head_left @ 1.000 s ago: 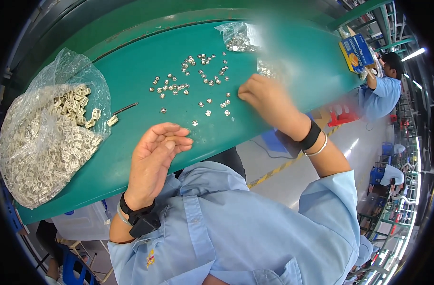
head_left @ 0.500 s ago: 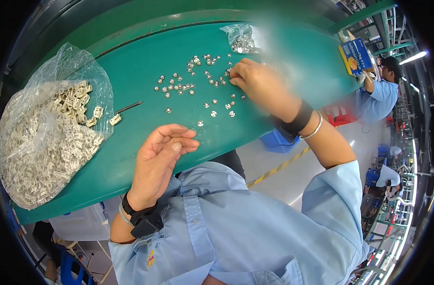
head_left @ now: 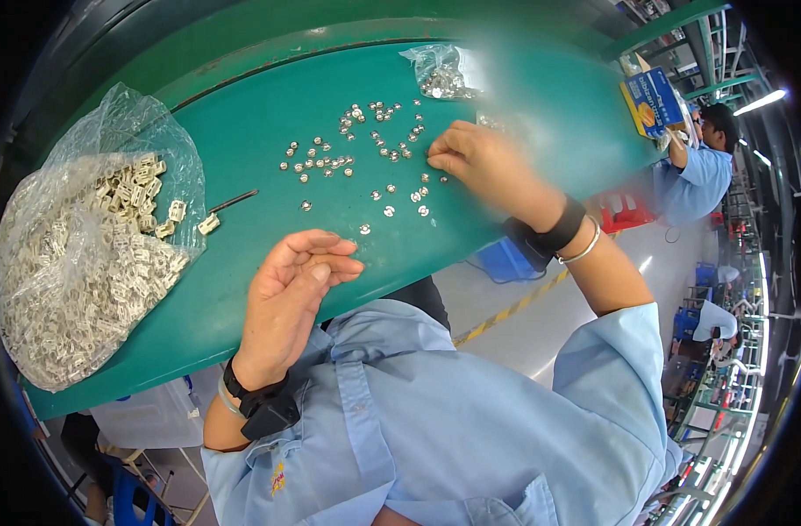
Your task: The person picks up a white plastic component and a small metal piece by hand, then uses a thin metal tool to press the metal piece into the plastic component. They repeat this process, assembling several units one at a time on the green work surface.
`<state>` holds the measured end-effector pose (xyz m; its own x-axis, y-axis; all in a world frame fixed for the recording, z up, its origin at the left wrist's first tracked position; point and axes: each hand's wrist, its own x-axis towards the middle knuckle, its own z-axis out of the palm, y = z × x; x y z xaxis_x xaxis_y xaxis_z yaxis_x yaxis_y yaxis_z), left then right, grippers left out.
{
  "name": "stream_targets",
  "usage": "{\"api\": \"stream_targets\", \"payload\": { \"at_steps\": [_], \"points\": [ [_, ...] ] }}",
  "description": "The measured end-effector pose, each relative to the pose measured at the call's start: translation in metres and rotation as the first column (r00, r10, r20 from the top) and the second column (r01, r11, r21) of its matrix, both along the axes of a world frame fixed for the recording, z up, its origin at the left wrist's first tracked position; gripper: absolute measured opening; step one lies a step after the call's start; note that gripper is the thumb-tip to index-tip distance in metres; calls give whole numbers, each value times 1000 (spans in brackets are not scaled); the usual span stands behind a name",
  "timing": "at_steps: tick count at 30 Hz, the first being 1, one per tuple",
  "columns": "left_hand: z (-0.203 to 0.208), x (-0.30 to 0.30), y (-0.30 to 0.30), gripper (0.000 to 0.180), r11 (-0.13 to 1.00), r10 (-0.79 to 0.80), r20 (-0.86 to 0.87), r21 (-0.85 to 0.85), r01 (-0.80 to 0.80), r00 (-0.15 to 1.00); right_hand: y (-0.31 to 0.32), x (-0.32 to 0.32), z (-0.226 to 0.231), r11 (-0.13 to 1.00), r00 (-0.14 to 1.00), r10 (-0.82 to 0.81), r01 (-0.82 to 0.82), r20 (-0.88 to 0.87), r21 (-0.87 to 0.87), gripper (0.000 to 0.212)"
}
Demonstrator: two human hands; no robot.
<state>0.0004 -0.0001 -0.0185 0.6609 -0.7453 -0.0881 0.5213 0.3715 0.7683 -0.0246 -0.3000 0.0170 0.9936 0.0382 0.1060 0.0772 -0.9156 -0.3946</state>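
Small round metal parts (head_left: 330, 161) lie scattered over the green tabletop (head_left: 242, 289), most of them beyond my hands. My right hand (head_left: 497, 171) is over the right side of the scatter, thumb and fingertips pinched together; whatever sits between them is hidden. Near the table's front edge I hold my left hand (head_left: 291, 294) with its fingers curled in and the thumb against them. What it may hold does not show. A single metal part (head_left: 365, 229) lies just beyond its fingertips.
At left, a large clear plastic bag (head_left: 76, 272) is full of cream plastic pieces. One such piece (head_left: 209, 224) and a dark thin rod (head_left: 234, 201) lie beside it. A small bag of metal parts (head_left: 446, 83) rests at the back. A co-worker (head_left: 694, 175) is at far right, by a blue-yellow box (head_left: 653, 103).
My right hand has shifted slightly right and down, away from the cluster, fingers still pinched. My left hand keeps its curled pose. The whole view has shifted a little.
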Motion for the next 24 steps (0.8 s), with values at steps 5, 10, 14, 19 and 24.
{"api": "stream_targets", "payload": {
  "at_steps": [5, 10, 14, 19, 24],
  "points": [
    [0, 0, 0, 28, 1000, 3, -1, 6, -3, 1000, -7, 6, 12, 999, 999, -27, 28, -20, 36, 13],
    [1, -1, 0, 27, 1000, -3, -4, 4, 3, 1000, 0, 21, 11, 999, 997, 35, -34, 73, -16, 13],
    [2, -2, -1, 26, 1000, 16, -9, 9, -16, 1000, 2, 32, 6, 981, 990, 137, -131, 35, -144, 12],
    [1, -1, -1, 26, 1000, 14, -3, 7, -14, 1000, 2, 36, 4, 979, 992, 125, -128, -28, -158, 12],
    [1, -1, 0, 26, 1000, 21, 7, 4, -21, 1000, -1, 33, 2, 999, 998, 34, -36, -55, -31, 13]
  ]
}}
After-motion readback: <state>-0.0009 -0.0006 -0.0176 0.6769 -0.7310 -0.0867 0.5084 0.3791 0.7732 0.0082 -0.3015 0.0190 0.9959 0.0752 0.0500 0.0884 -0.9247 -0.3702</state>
